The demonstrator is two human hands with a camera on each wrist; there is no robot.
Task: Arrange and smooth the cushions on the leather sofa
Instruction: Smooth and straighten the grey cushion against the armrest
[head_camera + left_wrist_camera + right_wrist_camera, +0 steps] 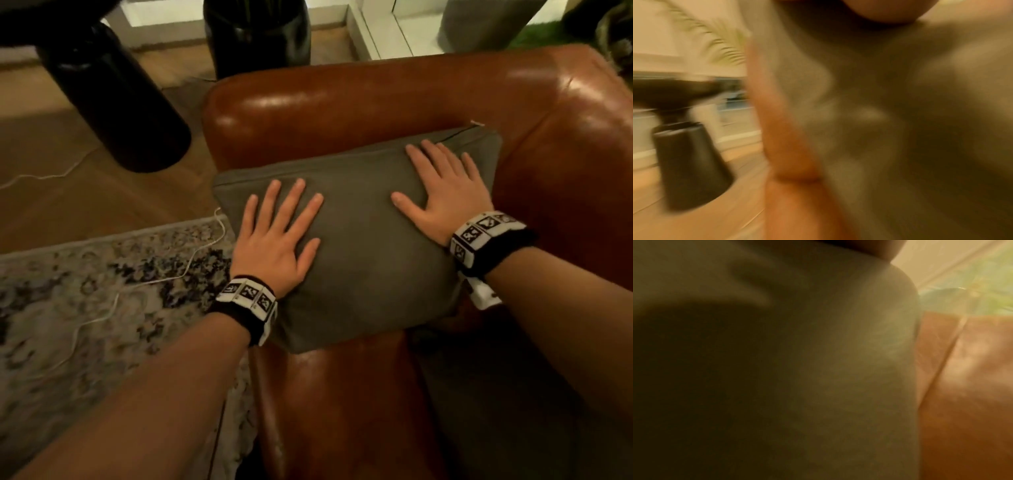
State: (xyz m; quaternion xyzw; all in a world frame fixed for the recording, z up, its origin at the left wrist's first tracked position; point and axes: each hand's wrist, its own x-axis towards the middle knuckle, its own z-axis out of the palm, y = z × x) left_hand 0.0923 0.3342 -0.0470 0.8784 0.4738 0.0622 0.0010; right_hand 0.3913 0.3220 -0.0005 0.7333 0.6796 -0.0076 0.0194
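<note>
A grey-green square cushion (pixel 356 246) leans in the corner of the brown leather sofa (pixel 342 113), against its armrest. My left hand (pixel 277 236) lies flat on the cushion's left half with fingers spread. My right hand (pixel 442 185) lies flat on the upper right part, fingers straight and spread. Both wrist views are blurred; in them the cushion (pixel 900 129) (pixel 797 369) fills most of the picture, with sofa leather (pixel 966 386) beside it.
A patterned rug (pixel 85 301) with a white cable (pixel 144 284) across it lies left of the sofa. Black table legs (pixel 113 96) stand on the wooden floor beyond. A second dark cushion (pixel 507 421) lies on the seat at lower right.
</note>
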